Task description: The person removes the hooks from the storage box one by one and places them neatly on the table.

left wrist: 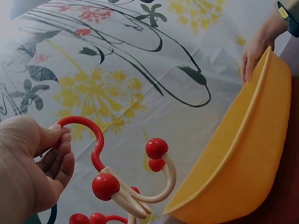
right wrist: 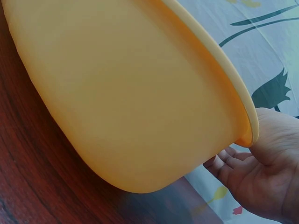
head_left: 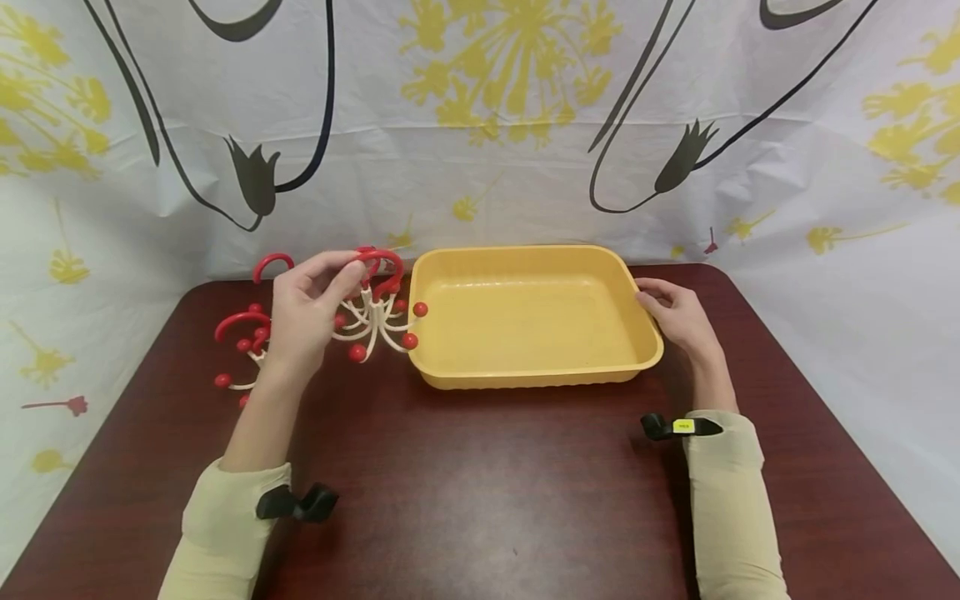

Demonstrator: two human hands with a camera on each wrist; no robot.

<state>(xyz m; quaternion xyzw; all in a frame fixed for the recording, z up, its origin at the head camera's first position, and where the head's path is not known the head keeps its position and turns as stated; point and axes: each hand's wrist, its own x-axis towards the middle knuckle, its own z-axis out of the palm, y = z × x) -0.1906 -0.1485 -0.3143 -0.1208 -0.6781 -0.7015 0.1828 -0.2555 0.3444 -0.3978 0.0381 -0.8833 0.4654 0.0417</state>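
Note:
My left hand (head_left: 311,300) pinches the red hook (head_left: 382,260) of a small hanger (head_left: 375,312) with cream arms tipped by red balls, held up just left of a yellow plastic tub (head_left: 525,379). In the left wrist view the hook (left wrist: 88,128) sits between my thumb and fingers (left wrist: 58,158), and the arms (left wrist: 135,196) hang below it. My right hand (head_left: 678,317) rests against the tub's right rim with its fingers fairly straight. From the right wrist camera, that hand (right wrist: 266,177) lies just outside and under the rim of the tub (right wrist: 117,93).
Two more red-and-cream hangers (head_left: 243,333) lie on the dark wooden table (head_left: 480,500) behind and left of my left hand. A white cloth with yellow and black flowers (head_left: 487,125) hangs close behind the table.

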